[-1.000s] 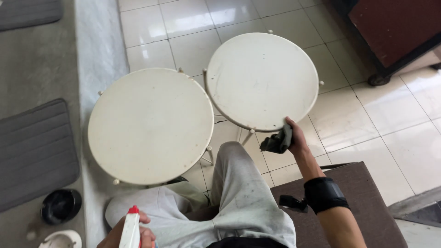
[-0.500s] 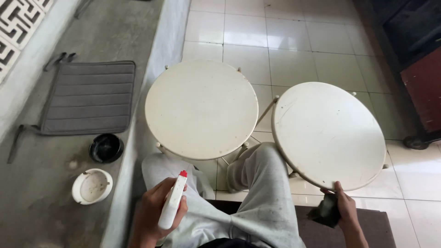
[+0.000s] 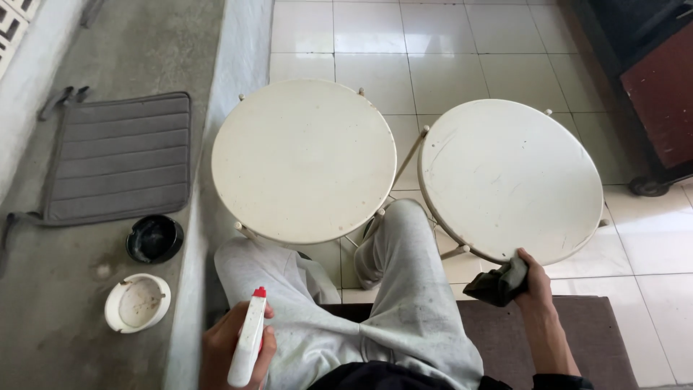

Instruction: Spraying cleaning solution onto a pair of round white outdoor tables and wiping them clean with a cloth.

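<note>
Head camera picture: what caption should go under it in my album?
Seated person holds spray bottle in left hand, dark cloth in right hand, facing two round tables.

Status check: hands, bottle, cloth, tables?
Left hand grips spray bottle over lap. Right hand holds dark cloth at right table edge. Left table untouched, nothing on either top.

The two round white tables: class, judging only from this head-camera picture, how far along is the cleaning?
Done: nothing certain; both the left table and the right table show specks and scuffs, with no wet patch visible. In hand: the left hand holds a white spray bottle over the lap; the right hand presses a dark cloth at the right table's near edge. Left: seemingly spraying and wiping both tops.
</note>
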